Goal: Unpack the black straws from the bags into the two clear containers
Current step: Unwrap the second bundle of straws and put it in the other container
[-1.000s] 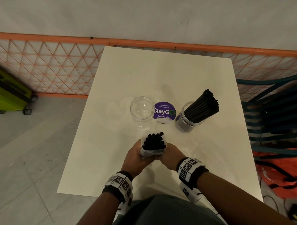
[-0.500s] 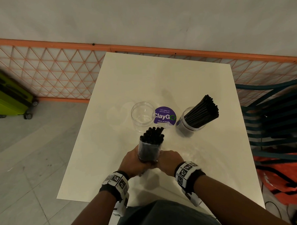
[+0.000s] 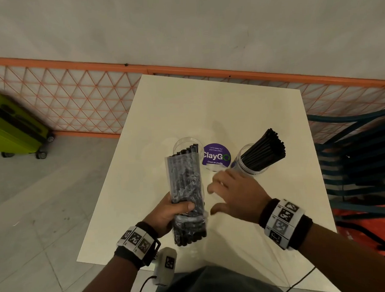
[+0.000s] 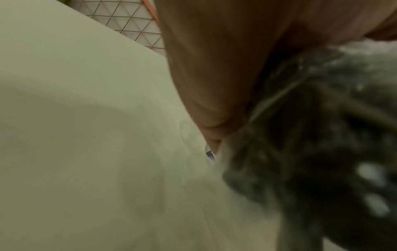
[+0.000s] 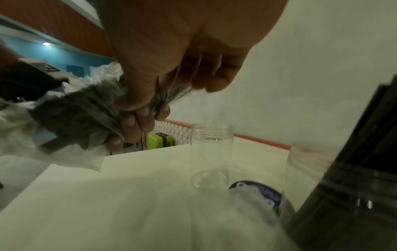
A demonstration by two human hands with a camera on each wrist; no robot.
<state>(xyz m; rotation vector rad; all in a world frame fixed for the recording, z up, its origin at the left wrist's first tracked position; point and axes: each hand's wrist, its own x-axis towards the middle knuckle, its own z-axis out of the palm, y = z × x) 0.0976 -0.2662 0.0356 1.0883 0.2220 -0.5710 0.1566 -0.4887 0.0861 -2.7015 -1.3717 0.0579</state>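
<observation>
**Bag of straws held over the empty jar**

Head view: at centre frame, the left hand (image 3: 168, 215) grips a bag of straws (image 3: 185, 190), its far end over the empty jar (image 3: 188, 146). The right hand (image 3: 235, 194) hovers beside it, fingers spread, holding nothing. The full jar (image 3: 252, 163) stands at right of centre.

Left wrist view: the blurred bag fills the right side, on the table (image 4: 86, 135).

Right wrist view: the empty jar stands at centre.

This looks like a shared pantry or canteen corner of a workplace or public building. A round purple sticker (image 3: 216, 155) on the plain white table (image 3: 219, 113) reads "ClayGo" and "Let's keep our pantries clean". An orange lattice railing (image 3: 75, 100) runs along the far side before a bare pale wall (image 3: 182, 25). Stacked dark teal chairs (image 3: 355, 160) stand to the right, and a lime-green wheeled suitcase (image 3: 12, 129) sits on the grey tiled floor (image 3: 36, 219) at far left.
</observation>
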